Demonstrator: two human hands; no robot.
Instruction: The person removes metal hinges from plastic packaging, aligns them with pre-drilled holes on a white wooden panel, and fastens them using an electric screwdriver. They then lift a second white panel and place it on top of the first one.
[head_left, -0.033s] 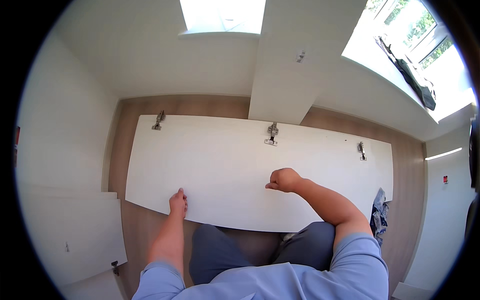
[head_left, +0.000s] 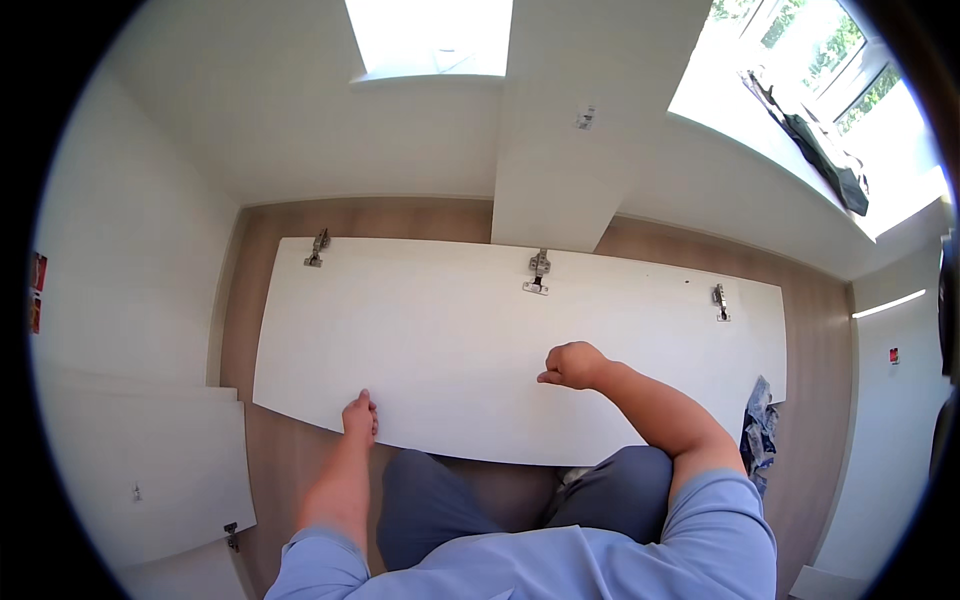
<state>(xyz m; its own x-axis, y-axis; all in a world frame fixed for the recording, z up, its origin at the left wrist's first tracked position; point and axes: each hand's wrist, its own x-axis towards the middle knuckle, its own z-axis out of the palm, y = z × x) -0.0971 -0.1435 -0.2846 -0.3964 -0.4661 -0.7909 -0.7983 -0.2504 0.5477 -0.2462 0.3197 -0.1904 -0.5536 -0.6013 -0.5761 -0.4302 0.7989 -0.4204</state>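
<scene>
A long white cabinet door panel (head_left: 450,350) lies flat on the floor before my knees. Along its far edge sit three metal hinges: one at the left (head_left: 317,247), one near the middle (head_left: 537,272) and one at the right (head_left: 721,302). My left hand (head_left: 360,416) is closed at the panel's near edge, its fingers curled and its thumb pointing away from me. Over the right half of the panel, my right hand (head_left: 573,365) is closed in a fist, thumb toward the left. Whatever either hand may hold is hidden.
More white panels (head_left: 185,470) lie at the left, one with a hinge (head_left: 232,536). A crumpled bluish cloth or wrapping (head_left: 758,435) touches the panel's right end. A white pillar (head_left: 555,200) meets the far edge. A dark item (head_left: 825,160) lies on the window sill.
The whole view has tilted slightly, so the far wall and hinges sit a little lower. My left hand has shifted slightly toward me; my right hand has barely moved.
</scene>
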